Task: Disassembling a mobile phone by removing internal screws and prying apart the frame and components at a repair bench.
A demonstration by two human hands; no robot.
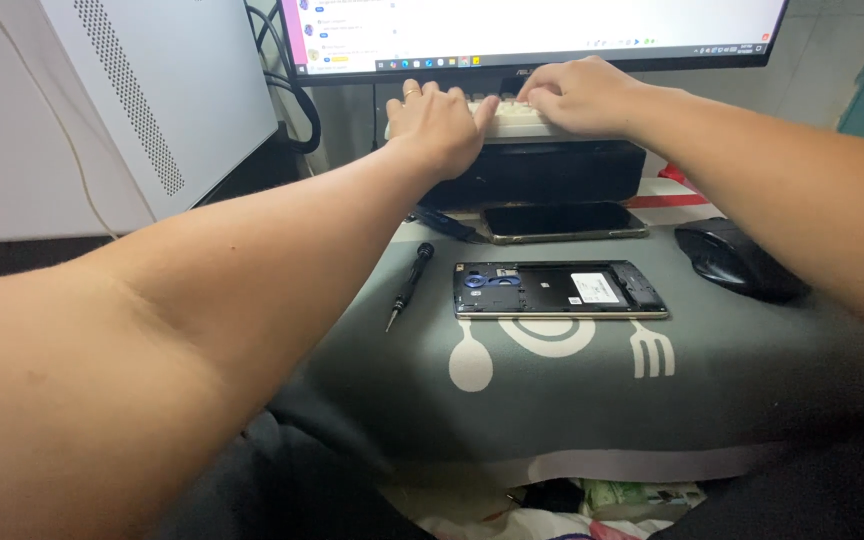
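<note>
Bench under grey mat point(732, 390), monitor point(552, 30) behind: left hand point(439, 120) and right hand point(580, 95) rest loosely curled, holding nothing, on white keyboard point(507, 122); opened phone point(559, 290) and screwdriver point(409, 284) lie nearer on mat.

Soft, even indoor light; the monitor point(532, 30) just beyond the hands glares white and washed out. Near forearms look stretched and slightly blurred; shadows beneath them stay faint

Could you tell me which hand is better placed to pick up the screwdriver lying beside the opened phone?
Left, probably. The screwdriver lies left of the opened phone, just under the left forearm, while the right hand rests on the keyboard further right, like the left hand.
</note>
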